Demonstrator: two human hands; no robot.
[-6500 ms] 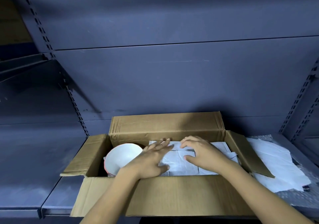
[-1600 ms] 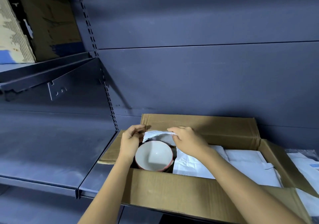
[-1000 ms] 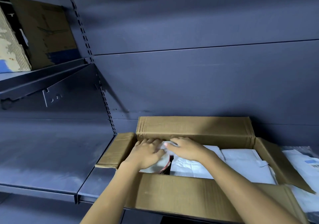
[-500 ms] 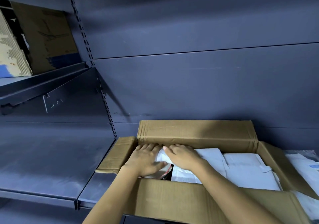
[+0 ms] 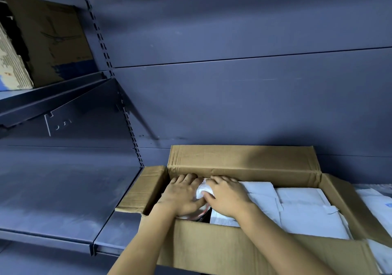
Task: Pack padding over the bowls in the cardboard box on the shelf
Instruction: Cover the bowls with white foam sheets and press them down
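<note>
An open cardboard box (image 5: pixel 244 160) stands on the dark shelf with its flaps spread. Flat white padding sheets (image 5: pixel 303 209) cover its middle and right part. At the left end sits a white bowl with a red rim (image 5: pixel 198 215), mostly hidden under my hands. My left hand (image 5: pixel 182 196) and my right hand (image 5: pixel 226 196) lie side by side over it, fingers flat, pressing a crumpled white wad of padding (image 5: pixel 202 190) down between them. Whether other bowls lie under the sheets cannot be seen.
More white sheets (image 5: pixel 379 211) lie on the shelf right of the box. The grey shelf surface (image 5: pixel 63 194) stretches to the left. An upper shelf (image 5: pixel 48 96) at far left carries flattened cardboard (image 5: pixel 46 39). The back panel stands right behind the box.
Earlier both hands held the wad above the exposed bowl. They have since lowered it and now press it onto the bowl, which is nearly covered.
</note>
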